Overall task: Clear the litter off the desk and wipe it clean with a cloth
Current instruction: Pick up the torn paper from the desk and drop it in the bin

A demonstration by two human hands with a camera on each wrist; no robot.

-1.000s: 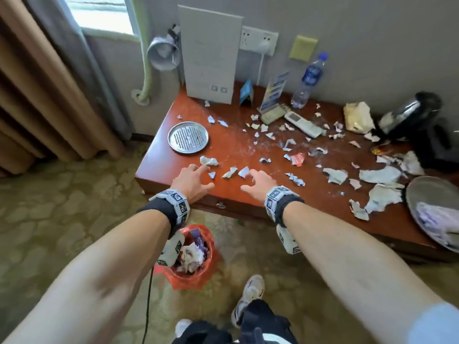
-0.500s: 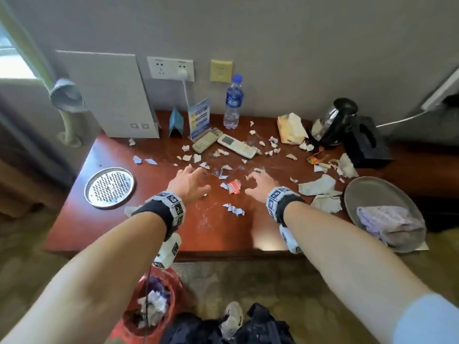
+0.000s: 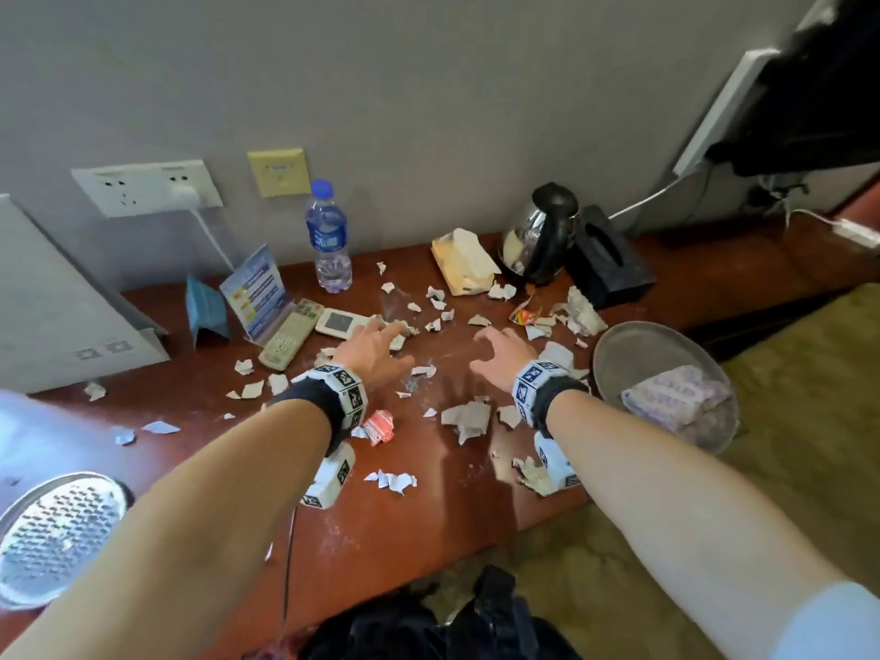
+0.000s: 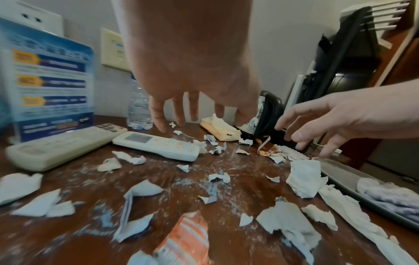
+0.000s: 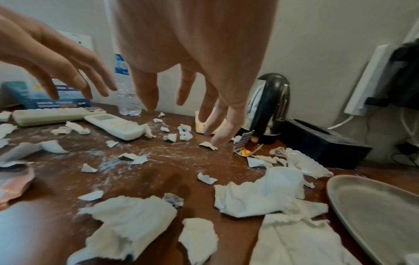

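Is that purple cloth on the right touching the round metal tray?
Touching. The head view shows the cloth lying inside the tray, bunched up and resting on the tray's floor, within its rim.

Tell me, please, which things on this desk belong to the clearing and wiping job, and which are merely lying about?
For the job:
paper scraps
orange wrapper
cloth in the metal tray
desk

Just lying about:
water bottle
two remotes
kettle
tissue pack
black box
blue card stand
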